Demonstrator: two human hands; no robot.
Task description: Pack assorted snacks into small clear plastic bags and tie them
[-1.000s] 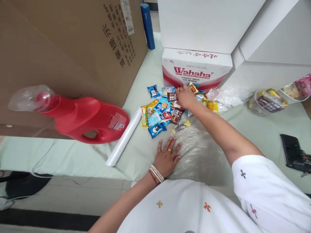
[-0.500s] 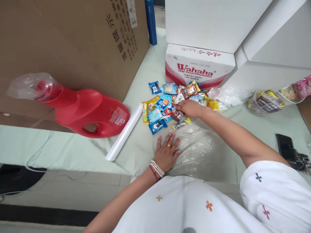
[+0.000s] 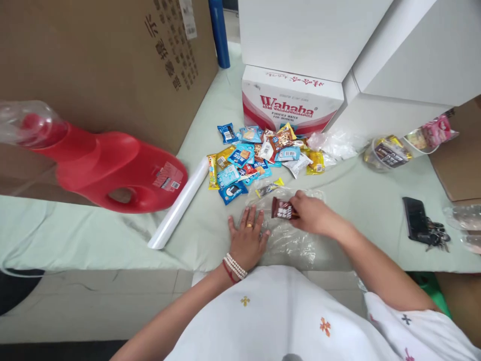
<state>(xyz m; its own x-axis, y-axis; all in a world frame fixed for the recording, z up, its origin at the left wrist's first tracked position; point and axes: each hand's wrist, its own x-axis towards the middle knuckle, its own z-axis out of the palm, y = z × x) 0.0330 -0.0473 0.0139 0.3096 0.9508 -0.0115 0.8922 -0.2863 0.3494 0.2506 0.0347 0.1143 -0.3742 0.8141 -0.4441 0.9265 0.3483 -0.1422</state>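
Note:
A small brown snack packet (image 3: 282, 209) is gripped by my right hand (image 3: 310, 213), over a clear plastic bag (image 3: 293, 248) spread on the table. My left hand (image 3: 247, 238) lies flat with fingers spread, at the left edge of that bag, and holds nothing. Beyond both hands is a loose pile of small wrapped snacks (image 3: 244, 156) in blue, yellow, brown and white. A yellow-ended grey packet (image 3: 269, 187) lies on the near side of the pile, between it and the bag.
A red jug (image 3: 124, 170) and a white roll (image 3: 180, 203) are on the left, by a large cardboard box (image 3: 93, 65). Behind the pile stands a Wahaha carton (image 3: 293, 100). To the right are a plastic tub of packets (image 3: 387, 153), a phone (image 3: 415, 218) and keys (image 3: 436, 234).
My right hand has drawn back from the pile toward me, bringing the brown packet over the plastic bag. My left hand stays flat on the table. The camera view has shifted slightly.

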